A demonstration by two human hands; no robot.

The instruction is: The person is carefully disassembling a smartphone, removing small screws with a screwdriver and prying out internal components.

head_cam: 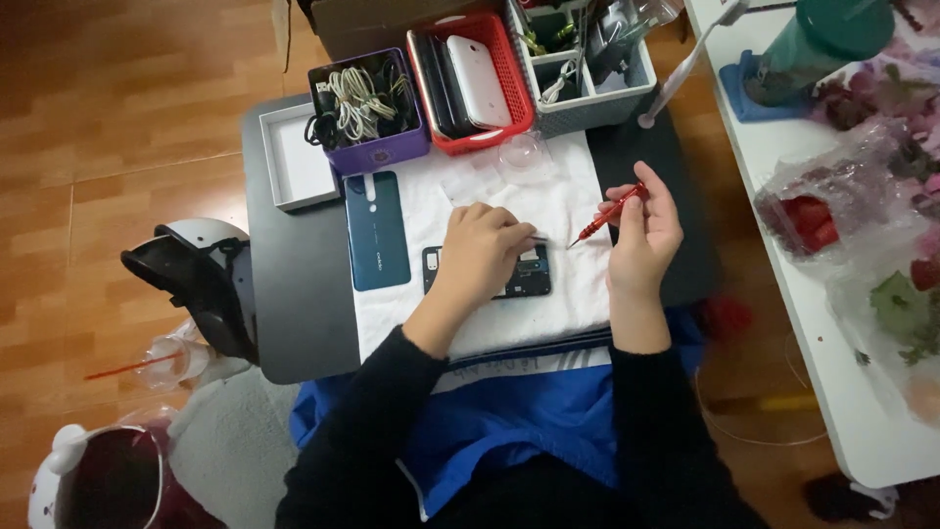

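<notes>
My left hand (482, 253) rests on an opened black phone body (534, 279) lying on a white cloth (558, 201), and its fingertips pinch a small thin tool or part near the phone's right end. To the right, a red screwdriver (609, 214) is gripped in my right hand (644, 233), its tip pointing down-left toward the phone. A teal phone back cover (377, 230) lies flat to the left of the phone.
At the back of the dark lap table (299, 304) stand a purple bin of cables (367, 106), a red basket with phones (470, 78), a grey tool organiser (587, 69) and a white box lid (294, 162). A white table (842, 372) with bags stands at right.
</notes>
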